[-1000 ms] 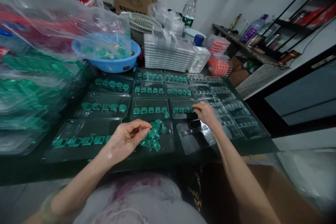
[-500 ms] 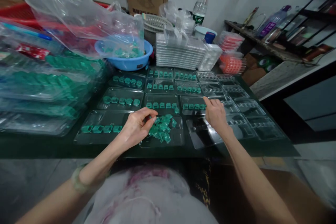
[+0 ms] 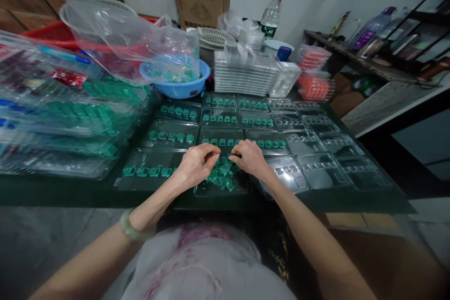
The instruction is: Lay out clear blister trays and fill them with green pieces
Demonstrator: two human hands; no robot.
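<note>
A loose heap of small translucent green plastic pieces lies on a clear plastic tray near the table's front edge. My left hand is at the heap's left side, thumb and fingertips pinched together; whatever is between them is too small to make out. From the right, my right hand reaches over the top of the heap with thumb and index finger drawn close, and what they grip cannot be made out. Behind both hands, green pieces sit in a row in another clear tray. A tray at left also holds a row.
Clear trays without green pieces stand at the right. A blue basin holds more green pieces, partly under a plastic bag. Stacked filled trays crowd the left side. Nested clear packaging stands at the back.
My right hand has moved left, from the row in the right-hand tray to the heap. The left hand stays beside the heap, still pinched. The camera view has shifted slightly.
</note>
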